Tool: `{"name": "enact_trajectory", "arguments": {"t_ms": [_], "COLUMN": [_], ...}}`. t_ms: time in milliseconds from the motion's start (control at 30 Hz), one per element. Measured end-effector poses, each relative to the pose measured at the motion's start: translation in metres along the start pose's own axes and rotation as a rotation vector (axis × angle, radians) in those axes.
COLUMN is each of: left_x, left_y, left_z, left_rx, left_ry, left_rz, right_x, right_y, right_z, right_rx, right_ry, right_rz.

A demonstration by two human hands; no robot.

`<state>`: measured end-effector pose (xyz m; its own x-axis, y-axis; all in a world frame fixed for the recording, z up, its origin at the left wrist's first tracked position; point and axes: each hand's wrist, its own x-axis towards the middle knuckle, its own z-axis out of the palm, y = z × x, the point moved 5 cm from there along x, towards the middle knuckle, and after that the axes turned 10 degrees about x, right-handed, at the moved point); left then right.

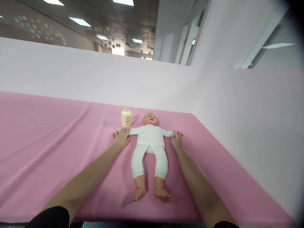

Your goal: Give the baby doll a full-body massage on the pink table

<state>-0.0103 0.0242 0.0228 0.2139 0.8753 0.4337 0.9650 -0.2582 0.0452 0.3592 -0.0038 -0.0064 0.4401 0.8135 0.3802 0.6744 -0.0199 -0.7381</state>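
A baby doll in a white cloth suit lies on its back on the pink sheet, head toward the wall and bare feet toward me. Its arms are stretched out sideways. My left hand is closed over the doll's forearm on the left, and the doll's small hand pokes out past my fingers. On the other side my right hand grips the doll's wrist, with the doll's fingertips showing beyond it. A cream-coloured bottle with a printed label stands upright just behind my left hand, near the doll's head.
The pink sheet covers the table and has creases on the left. A white wall runs along the back, with a window above it. Another white wall closes off the right side.
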Motion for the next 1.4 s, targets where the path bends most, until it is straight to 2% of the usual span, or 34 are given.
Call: {"name": "enact_trajectory", "arguments": {"t_ms": [100, 200, 300, 400, 467, 567, 667, 767, 833, 900, 1000, 1100, 1233, 1333, 1400], "left_x": [-0.003, -0.002, 0.000, 0.000, 0.001, 0.004, 0.009, 0.010, 0.011, 0.012, 0.012, 0.012, 0.012, 0.014, 0.016], "left_y": [-0.029, -0.049, -0.056, -0.060, -0.062, -0.061, -0.056, -0.050, -0.044, -0.039, -0.035, -0.032, -0.028, -0.023, -0.019], "left_z": [0.002, 0.002, -0.001, 0.000, 0.005, 0.017, 0.026, 0.029, 0.028, 0.024, 0.018, 0.014, 0.017, 0.024, 0.027], "left_rx": [0.008, -0.115, -0.464, -0.896, -1.146, -1.511, -1.742, -1.802, -1.820, -1.785, -1.665, -1.581, -1.581, -1.626, -1.652], "left_ry": [-0.045, -0.094, -0.036, 0.105, 0.178, 0.236, 0.226, 0.160, 0.124, 0.118, 0.164, 0.202, 0.116, 0.021, 0.000], "left_rz": [-0.133, -0.269, -0.357, -0.458, -0.558, -0.674, -0.718, -0.715, -0.651, -0.532, -0.405, -0.333, -0.342, -0.349, -0.331], "right_x": [-0.002, -0.007, -0.013, -0.018, -0.020, -0.023, -0.031, -0.045, -0.052, -0.055, -0.053, -0.049, -0.045, -0.047, -0.049], "right_y": [-0.002, -0.007, -0.019, -0.046, -0.072, -0.116, -0.163, -0.207, -0.229, -0.247, -0.263, -0.263, -0.246, -0.236, -0.232], "right_z": [0.000, -0.003, -0.014, -0.024, -0.024, -0.005, 0.033, 0.073, 0.097, 0.118, 0.142, 0.161, 0.177, 0.186, 0.190], "right_rx": [-0.033, -0.016, 0.044, 0.134, 0.222, 0.318, 0.326, 0.258, 0.220, 0.208, 0.278, 0.394, 0.531, 0.653, 0.682], "right_ry": [-0.004, 0.006, 0.073, 0.154, 0.148, -0.026, -0.341, -0.608, -0.724, -0.791, -0.846, -0.948, -0.955, -0.975, -0.989], "right_rz": [-0.014, 0.001, -0.020, -0.164, -0.273, -0.372, -0.464, -0.629, -0.703, -0.743, -0.724, -0.593, -0.383, -0.321, -0.337]}}
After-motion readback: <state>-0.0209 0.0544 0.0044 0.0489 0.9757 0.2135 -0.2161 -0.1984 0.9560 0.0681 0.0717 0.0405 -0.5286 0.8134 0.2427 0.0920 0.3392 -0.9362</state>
